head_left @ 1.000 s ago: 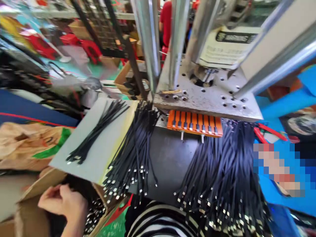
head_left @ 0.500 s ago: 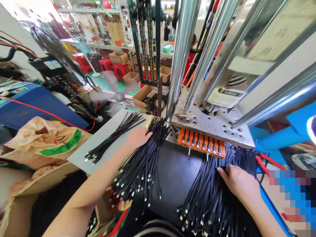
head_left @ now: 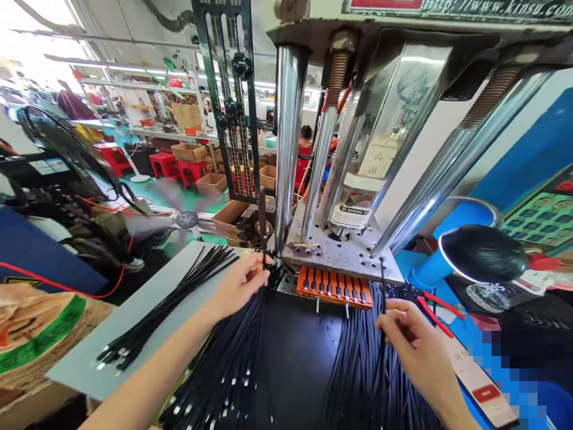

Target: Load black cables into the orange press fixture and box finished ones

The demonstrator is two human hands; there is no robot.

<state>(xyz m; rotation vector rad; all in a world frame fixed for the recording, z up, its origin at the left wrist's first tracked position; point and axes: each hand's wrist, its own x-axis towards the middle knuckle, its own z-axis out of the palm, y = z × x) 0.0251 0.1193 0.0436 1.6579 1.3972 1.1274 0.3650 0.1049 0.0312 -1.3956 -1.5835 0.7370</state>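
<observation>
My left hand [head_left: 244,283] pinches the upper end of a black cable above the left cable pile [head_left: 228,358]. Between the thumb and fingers of my right hand [head_left: 409,334], one black cable [head_left: 383,292] hangs upright over the right cable pile [head_left: 362,364]. An orange fixture [head_left: 333,288] lies at the front of the press, under its metal plate, with several black cable ends in a row across it. A smaller bundle of black cables [head_left: 165,304] rests on the grey board [head_left: 94,334] at the left.
Chrome press columns [head_left: 289,143] rise behind the fixture. A black-topped lamp or cover [head_left: 483,254] and red-handled pliers [head_left: 436,316] are at the right. A fan [head_left: 185,220] spins at the back left. A person [head_left: 305,136] sits far behind.
The view has tilted up, showing more of the press. My right hand has lifted from the right pile with one cable. My left hand's fingers are now pinched near the left pile's top.
</observation>
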